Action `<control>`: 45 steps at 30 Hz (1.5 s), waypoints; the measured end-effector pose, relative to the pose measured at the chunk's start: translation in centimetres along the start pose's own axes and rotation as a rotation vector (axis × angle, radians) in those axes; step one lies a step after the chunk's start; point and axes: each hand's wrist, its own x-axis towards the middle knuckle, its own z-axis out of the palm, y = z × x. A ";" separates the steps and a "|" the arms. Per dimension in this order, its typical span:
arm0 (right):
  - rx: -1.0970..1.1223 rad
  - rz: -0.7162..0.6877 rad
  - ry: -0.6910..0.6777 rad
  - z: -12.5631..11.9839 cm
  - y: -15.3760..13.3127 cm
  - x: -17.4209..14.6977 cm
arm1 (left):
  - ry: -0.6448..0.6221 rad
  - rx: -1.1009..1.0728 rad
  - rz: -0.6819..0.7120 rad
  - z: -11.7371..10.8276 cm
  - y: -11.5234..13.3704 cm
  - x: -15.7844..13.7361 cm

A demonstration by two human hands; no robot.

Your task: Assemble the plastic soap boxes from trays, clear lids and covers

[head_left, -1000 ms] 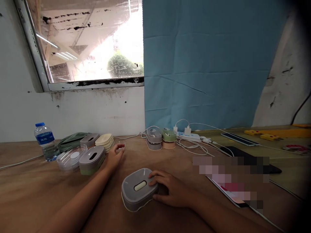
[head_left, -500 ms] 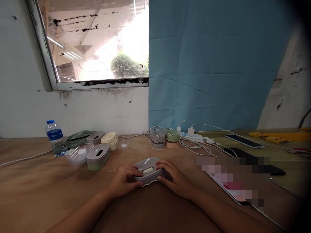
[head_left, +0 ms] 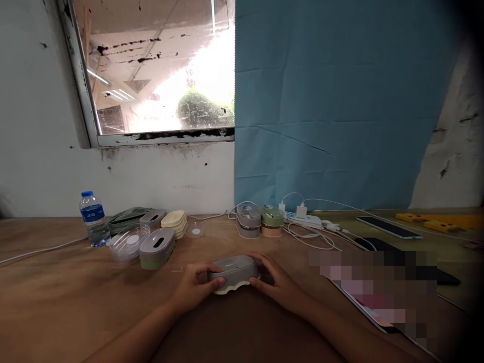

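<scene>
Both my hands grip a grey oval plastic box (head_left: 235, 272) low in the middle of the view. My left hand (head_left: 198, 285) is closed on its left end, with the thumb on the near side. On the right end, the fingers of my right hand (head_left: 274, 280) lie over the top and the thumb presses the near side. A cream wavy edge shows along the box's bottom. It is tilted so that the near side faces me and the slot in its top is barely visible. Its underside is hidden.
Left of my hands stand a similar slotted box (head_left: 158, 248), clear plastic lids (head_left: 130, 244), stacked cream trays (head_left: 174, 222) and a water bottle (head_left: 94, 219). Grey (head_left: 248, 219) and green (head_left: 271, 217) boxes stand at the back. A power strip (head_left: 302, 219), cables and phones (head_left: 389, 228) lie right.
The grey box has tipped, so its top slot shows less and the cream wavy edge below shows more. Both hands keep hold of it. The whole view has shifted slightly.
</scene>
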 end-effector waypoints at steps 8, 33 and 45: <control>-0.039 -0.027 -0.045 0.0 0.5 -0.3 | 0.067 -0.067 -0.044 -0.4 -0.1 0.3; -0.263 -0.076 -0.204 -0.4 -1.0 -0.4 | 0.374 0.926 0.321 -13.4 -7.8 0.1; -0.263 -0.088 -0.189 -0.5 -1.5 -0.4 | 0.350 0.890 0.199 -13.1 -8.2 0.0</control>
